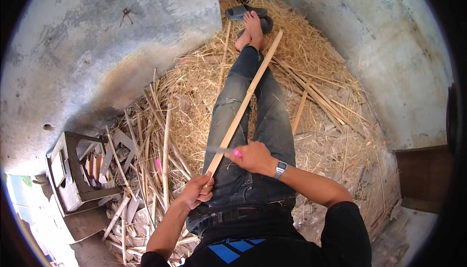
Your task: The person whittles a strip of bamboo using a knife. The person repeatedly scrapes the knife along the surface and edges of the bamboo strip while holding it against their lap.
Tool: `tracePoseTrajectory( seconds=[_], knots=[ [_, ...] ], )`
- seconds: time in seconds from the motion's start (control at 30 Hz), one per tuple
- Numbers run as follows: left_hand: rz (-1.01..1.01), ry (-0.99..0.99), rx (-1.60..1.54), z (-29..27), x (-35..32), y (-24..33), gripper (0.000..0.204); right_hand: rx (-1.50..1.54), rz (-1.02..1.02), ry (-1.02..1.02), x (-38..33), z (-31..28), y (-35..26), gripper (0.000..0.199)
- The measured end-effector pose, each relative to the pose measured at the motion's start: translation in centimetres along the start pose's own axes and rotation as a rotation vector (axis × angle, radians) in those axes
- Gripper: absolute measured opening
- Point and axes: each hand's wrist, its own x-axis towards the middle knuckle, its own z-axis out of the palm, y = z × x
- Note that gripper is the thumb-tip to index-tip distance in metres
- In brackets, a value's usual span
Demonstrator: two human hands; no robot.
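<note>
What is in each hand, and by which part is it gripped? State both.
Left hand grips the long bamboo strip at its near end. Right hand holds a knife by its pink handle, with the blade laid across the strip.

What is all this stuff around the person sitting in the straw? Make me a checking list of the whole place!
Surface: floor covered in straw, with the person's legs stretched out over it.
Job's things: long wooden stick lying along the legs; knife with pink handle set against it.
Clutter: loose wooden strips on the right, a heap of sticks and scraps on the left, a small wooden stool on its side.
Grippers: left hand grips the stick's near end; right hand grips the knife.
Cables: nothing seen.
Surroundings: stained concrete walls, sandals by the bare feet.
</note>
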Motion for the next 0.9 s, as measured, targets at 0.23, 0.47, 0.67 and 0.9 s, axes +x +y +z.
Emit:
tracePoseTrajectory(
  seconds=[0.23,0.47,0.67,0.9],
  knots=[
    [-0.126,-0.185,-0.246,-3.1,-3.1,-2.4,0.041,0.022,0.215,0.209,3.9,-4.4,8.6,0.070],
    [-0.208,-0.393,-0.671,-3.9,-1.0,-3.8,0.039,0.008,-0.140,-0.280,-1.5,-0.4,-3.6,0.071],
    [-0.206,-0.445,-0.683,-5.4,-1.7,-4.5,0.041,0.022,0.203,0.065,3.0,-3.0,4.4,0.075],
    [-0.187,-0.384,-0.577,-5.0,-1.7,-4.1,0.041,-0.025,0.094,-0.289,0.7,-4.6,-2.0,0.080]
  ],
)
